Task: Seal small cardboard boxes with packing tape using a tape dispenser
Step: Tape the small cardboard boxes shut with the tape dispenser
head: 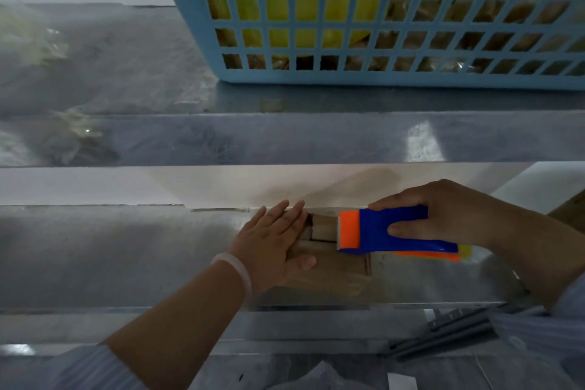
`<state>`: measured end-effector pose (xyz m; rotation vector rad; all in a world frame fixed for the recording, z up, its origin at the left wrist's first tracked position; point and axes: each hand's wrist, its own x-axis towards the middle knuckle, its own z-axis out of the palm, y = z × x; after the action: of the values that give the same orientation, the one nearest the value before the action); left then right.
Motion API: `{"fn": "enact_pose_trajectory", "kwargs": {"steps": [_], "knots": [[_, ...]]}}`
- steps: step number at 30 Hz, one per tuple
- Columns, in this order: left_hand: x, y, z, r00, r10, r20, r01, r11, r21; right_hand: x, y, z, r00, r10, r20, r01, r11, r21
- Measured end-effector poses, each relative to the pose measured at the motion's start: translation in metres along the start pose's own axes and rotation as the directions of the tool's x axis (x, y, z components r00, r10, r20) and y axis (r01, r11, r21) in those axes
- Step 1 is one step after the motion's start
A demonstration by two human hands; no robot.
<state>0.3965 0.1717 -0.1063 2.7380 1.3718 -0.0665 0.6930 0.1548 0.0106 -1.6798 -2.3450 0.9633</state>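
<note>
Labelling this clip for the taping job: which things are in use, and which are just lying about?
In use: small cardboard box, pressed down by the left hand; tape dispenser, gripped by the right hand.
Lying about: blue basket at the back; crumpled clear plastic at left.

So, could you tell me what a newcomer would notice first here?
The bright blue and orange tape dispenser stands out at lower centre, gripped by the right hand and resting on a small cardboard box. The left hand presses flat on the box's left end. Above, at upper right, a light blue lattice basket holds yellow and brown items.
</note>
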Motion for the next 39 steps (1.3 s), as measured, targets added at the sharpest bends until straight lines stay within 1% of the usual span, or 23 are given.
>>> {"fn": "enact_pose_trajectory", "kwargs": {"steps": [5,9,15,19,21,22,26,29,31,34,36,37,38,39], "knots": [[-0.001,0.0,0.0,1.0,0.002,0.008,-0.002,1.0,0.024,-0.023,0.021,-0.004,0.996,0.075,-0.036,-0.07,0.988,0.134],[-0.002,0.0,0.0,1.0,0.003,0.008,-0.003,1.0,0.031,-0.033,0.034,-0.002,0.991,0.126,-0.035,-0.118,0.978,0.17],[-0.023,-0.014,-0.001,0.998,-0.026,-0.05,0.025,0.999,-0.039,-0.024,0.026,0.015,0.995,0.095,-0.032,-0.089,0.984,0.155],[-0.037,-0.03,-0.003,0.997,-0.07,-0.034,0.065,0.991,-0.116,-0.011,0.016,0.025,0.997,0.064,-0.034,-0.058,0.985,0.165],[-0.039,-0.032,-0.004,0.998,-0.061,-0.027,0.057,0.989,-0.139,-0.007,0.013,0.026,0.997,0.061,-0.035,-0.055,0.985,0.165],[-0.039,-0.032,-0.005,0.999,-0.046,-0.017,0.044,0.993,-0.112,-0.006,0.013,0.027,0.997,0.062,-0.035,-0.055,0.984,0.167],[-0.035,-0.035,-0.008,0.999,-0.004,0.034,0.001,0.995,0.095,-0.006,0.012,0.026,0.998,0.058,-0.03,-0.052,0.986,0.157],[-0.033,-0.034,-0.011,0.997,0.003,0.077,-0.015,0.986,0.165,-0.005,0.012,0.025,0.998,0.063,-0.022,-0.059,0.986,0.153],[-0.037,-0.03,-0.015,0.999,0.01,0.041,-0.017,0.984,0.177,-0.005,0.012,0.026,0.998,0.064,-0.019,-0.061,0.986,0.154],[-0.041,-0.022,-0.022,0.998,0.022,-0.053,-0.015,0.991,0.13,-0.004,0.014,0.026,0.998,0.058,-0.019,-0.055,0.987,0.151],[-0.043,-0.013,-0.021,0.989,0.107,-0.102,-0.091,0.985,0.146,-0.004,0.014,0.026,0.998,0.059,-0.02,-0.055,0.987,0.152],[-0.043,-0.009,-0.018,0.981,0.159,-0.108,-0.142,0.977,0.157,-0.003,0.014,0.025,0.998,0.06,-0.02,-0.057,0.987,0.151],[-0.044,-0.004,-0.014,0.979,0.185,-0.085,-0.172,0.975,0.144,-0.003,0.015,0.025,0.998,0.059,-0.019,-0.056,0.987,0.15],[-0.045,-0.001,-0.01,0.982,0.181,-0.059,-0.173,0.977,0.124,-0.003,0.015,0.025,0.998,0.056,-0.016,-0.053,0.987,0.151]]}}
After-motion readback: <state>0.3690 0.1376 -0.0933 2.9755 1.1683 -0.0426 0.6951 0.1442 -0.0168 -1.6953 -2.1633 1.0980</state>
